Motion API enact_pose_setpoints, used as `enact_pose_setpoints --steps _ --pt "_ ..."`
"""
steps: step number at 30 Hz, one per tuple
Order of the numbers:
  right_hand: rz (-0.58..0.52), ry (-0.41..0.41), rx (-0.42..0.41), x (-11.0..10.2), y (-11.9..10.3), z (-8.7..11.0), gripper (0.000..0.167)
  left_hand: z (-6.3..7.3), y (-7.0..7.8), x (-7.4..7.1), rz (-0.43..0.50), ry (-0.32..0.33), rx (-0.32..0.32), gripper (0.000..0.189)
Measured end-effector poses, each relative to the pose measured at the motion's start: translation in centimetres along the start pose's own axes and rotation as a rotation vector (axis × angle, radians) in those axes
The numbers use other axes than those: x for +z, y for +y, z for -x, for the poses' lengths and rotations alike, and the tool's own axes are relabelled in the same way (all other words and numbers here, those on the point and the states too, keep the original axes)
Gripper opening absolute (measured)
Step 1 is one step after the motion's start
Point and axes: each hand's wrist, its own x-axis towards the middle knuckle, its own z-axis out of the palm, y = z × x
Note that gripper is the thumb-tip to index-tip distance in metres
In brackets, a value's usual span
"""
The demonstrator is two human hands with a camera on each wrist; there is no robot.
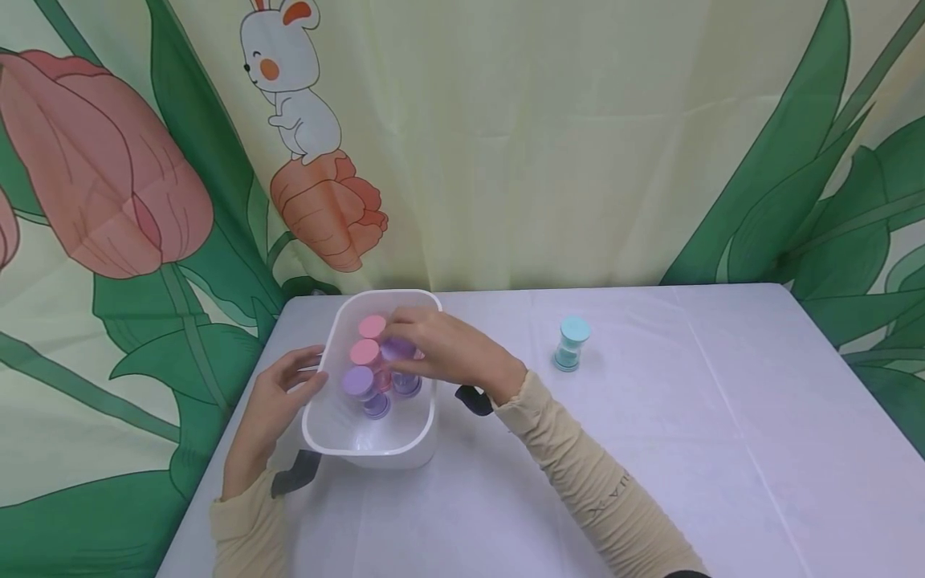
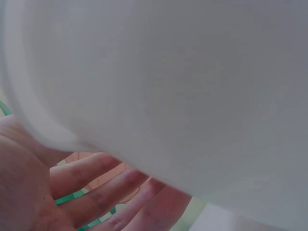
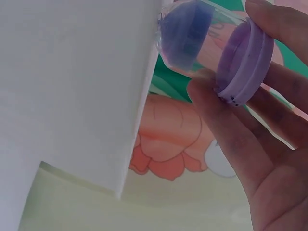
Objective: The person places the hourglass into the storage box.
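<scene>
A white plastic bin [image 1: 364,444] stands at the left of the table with several small sand timers inside. Among them are a pink-capped timer [image 1: 365,352], another pink timer [image 1: 372,326] and a purple timer [image 1: 358,382]. My right hand [image 1: 448,345] reaches over the bin's right rim and grips a purple-capped sand timer [image 3: 245,62] by its cap, thumb opposite the fingers. At the bin's left side, my left hand [image 1: 278,401] touches the wall and rim with fingers extended. Its fingers [image 2: 106,192] show beyond the bin wall in the left wrist view.
A turquoise sand timer [image 1: 571,343] stands upright on the white-covered table [image 1: 650,417], right of the bin. Behind the table hangs a printed curtain [image 1: 520,160] with tulips and a rabbit on a carrot.
</scene>
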Motion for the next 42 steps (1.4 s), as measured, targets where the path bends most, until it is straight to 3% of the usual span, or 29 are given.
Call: enact_pose_setpoints --steps 12,22,30,42 --pt "0.013 -0.071 0.007 1.4 0.4 -0.4 0.036 0.0 -0.2 0.0 -0.009 -0.002 0.0 0.062" --pt "0.015 -0.114 0.033 2.6 0.8 -0.8 0.023 0.0 -0.1 0.0 0.004 -0.006 0.003 0.061" --pt "0.027 -0.168 0.06 3.0 0.5 -1.1 0.024 0.0 0.1 -0.1 0.015 -0.018 -0.008 0.059" --pt "0.064 -0.254 0.026 4.2 0.8 -1.8 0.02 -0.1 -0.2 -0.2 0.021 -0.012 0.004 0.058"
